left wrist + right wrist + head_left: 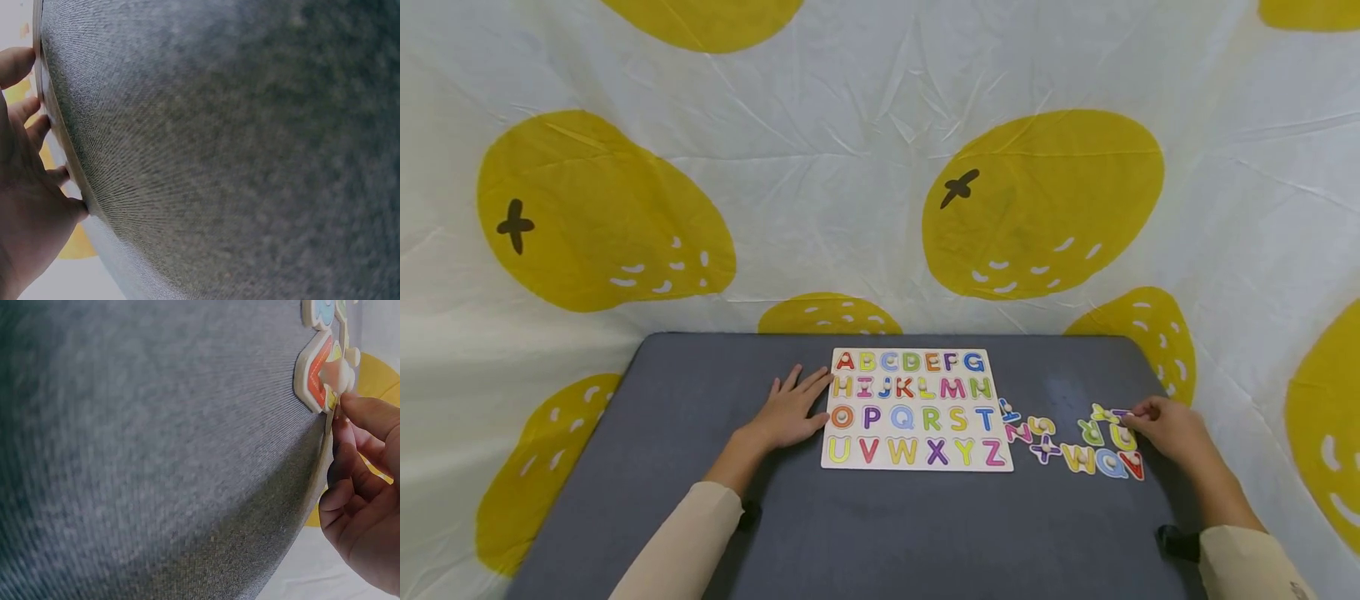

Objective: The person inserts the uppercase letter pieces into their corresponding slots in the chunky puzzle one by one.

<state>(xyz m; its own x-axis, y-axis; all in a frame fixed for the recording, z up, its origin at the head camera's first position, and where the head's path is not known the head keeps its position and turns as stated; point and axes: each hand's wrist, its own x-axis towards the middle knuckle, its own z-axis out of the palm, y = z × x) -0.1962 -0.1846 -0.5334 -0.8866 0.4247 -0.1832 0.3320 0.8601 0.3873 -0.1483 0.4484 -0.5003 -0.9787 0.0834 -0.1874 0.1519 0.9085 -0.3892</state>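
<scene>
A white wooden alphabet puzzle board [917, 429] lies on the dark table, with knobbed letters in its top two rows and at the O. My left hand [792, 414] rests at the board's left edge with fingers spread. To the right of the board lie several loose letter pieces, among them a red V [1132, 465], a blue Q [1109, 463], a yellow W [1078, 457] and a purple X [1045, 450]. Over the far right end of this group, my right hand [1172, 429] pinches a purple letter piece [1120, 412] between thumb and fingers. Fingers partly hide that piece.
More loose letters, a blue T [1008, 410] and a green R [1090, 432], lie in the same group. The grey table [880, 533] reaches back to a white curtain [827, 208] printed with yellow fruit.
</scene>
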